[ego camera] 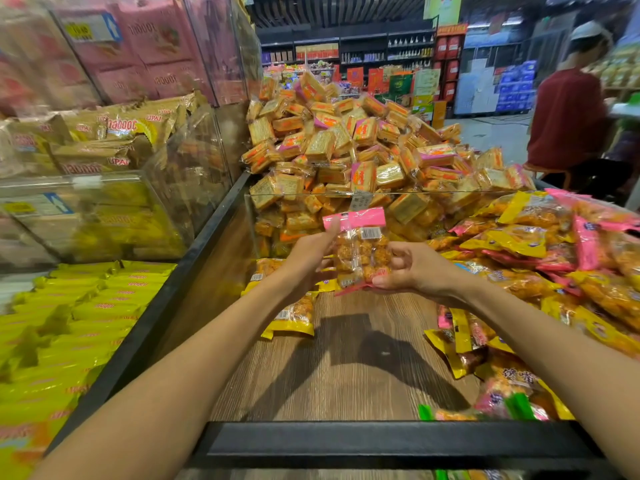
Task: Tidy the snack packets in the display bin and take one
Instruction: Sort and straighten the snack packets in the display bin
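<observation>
pink-topped packet (360,247) standing upright above bin floor (346,358) | both grips pinching it: left hand (308,258) beside top, right hand (412,271) under bottom

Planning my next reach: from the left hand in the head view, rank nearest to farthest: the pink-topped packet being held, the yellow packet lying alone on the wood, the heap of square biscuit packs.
1. Pink-topped packet, in the left hand.
2. Yellow packet, just below.
3. Biscuit heap, behind the divider.
</observation>
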The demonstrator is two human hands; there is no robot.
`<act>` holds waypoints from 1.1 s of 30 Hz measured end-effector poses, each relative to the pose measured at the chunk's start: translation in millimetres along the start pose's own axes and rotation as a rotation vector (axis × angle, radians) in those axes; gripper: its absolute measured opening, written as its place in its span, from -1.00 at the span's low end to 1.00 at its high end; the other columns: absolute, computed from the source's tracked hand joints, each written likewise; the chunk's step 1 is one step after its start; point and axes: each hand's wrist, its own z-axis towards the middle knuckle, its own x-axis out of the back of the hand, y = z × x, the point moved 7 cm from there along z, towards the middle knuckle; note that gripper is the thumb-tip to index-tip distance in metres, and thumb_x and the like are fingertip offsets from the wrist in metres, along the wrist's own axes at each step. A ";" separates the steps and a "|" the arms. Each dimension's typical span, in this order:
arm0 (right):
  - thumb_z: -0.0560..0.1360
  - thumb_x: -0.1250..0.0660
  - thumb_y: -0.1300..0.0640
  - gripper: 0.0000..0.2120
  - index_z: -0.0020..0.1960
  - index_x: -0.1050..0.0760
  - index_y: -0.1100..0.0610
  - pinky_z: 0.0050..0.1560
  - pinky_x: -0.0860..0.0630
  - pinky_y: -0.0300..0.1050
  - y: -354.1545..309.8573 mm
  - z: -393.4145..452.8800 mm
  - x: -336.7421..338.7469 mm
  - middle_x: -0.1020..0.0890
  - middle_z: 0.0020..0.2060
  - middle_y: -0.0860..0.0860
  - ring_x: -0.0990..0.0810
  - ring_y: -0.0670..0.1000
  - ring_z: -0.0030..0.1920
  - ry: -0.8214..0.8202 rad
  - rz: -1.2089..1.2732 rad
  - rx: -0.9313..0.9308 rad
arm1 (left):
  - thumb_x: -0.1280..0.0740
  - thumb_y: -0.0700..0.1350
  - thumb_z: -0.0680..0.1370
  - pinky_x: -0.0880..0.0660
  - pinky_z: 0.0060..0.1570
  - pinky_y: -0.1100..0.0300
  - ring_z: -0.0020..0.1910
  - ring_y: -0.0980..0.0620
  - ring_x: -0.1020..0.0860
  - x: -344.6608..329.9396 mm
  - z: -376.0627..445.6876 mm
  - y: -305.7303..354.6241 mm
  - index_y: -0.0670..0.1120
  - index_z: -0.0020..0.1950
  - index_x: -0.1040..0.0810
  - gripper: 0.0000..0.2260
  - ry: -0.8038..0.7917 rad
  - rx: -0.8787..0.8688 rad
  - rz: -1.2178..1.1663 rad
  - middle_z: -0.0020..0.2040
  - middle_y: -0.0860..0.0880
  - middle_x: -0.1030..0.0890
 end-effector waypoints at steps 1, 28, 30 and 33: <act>0.38 -0.37 0.49 -0.55 0.22 -0.48 0.20 -0.11 -0.63 -0.14 -0.9 0.6 3.3 -0.69 -0.03 0.13 -0.68 0.06 -0.03 0.027 0.031 0.005 | -0.31 0.12 0.52 -0.57 -0.12 0.21 -0.07 0.10 -0.61 -4.7 -1.6 -1.2 -0.12 0.19 -0.54 -0.62 -0.058 0.006 0.054 0.04 -0.05 -0.64; 0.47 -0.41 0.17 -0.60 0.24 -0.47 -0.13 -0.04 -0.45 -0.43 -29.4 -9.7 -13.4 -0.47 0.06 0.01 -0.53 -0.09 -0.01 0.291 -0.411 0.356 | -0.23 0.01 0.60 -0.53 -0.06 0.27 -0.05 0.13 -0.58 -17.6 -3.6 -1.1 -0.11 0.12 -0.56 -0.76 0.015 -0.231 0.079 0.00 -0.04 -0.63; 0.49 -0.37 0.22 -0.66 0.20 -0.52 -0.07 -0.06 -0.45 -0.44 -32.7 -10.1 -11.4 -0.50 0.05 0.03 -0.53 -0.08 -0.01 0.311 -0.383 0.367 | -0.24 -0.04 0.61 -0.53 -0.07 0.16 -0.09 0.03 -0.57 -10.4 1.4 -5.9 -0.24 0.13 -0.54 -0.72 0.058 -0.215 0.076 -0.04 -0.14 -0.60; 0.49 -0.38 0.21 -0.72 0.18 -0.53 0.02 0.00 -0.50 -0.24 -36.3 -12.8 7.3 -0.57 0.02 0.08 -0.54 -0.06 -0.03 0.467 -0.351 0.356 | -0.19 -0.14 0.63 -0.54 -0.19 0.25 -0.19 0.06 -0.57 -8.3 3.5 -7.1 -0.25 0.12 -0.50 -0.79 0.065 -0.180 0.026 -0.10 -0.13 -0.58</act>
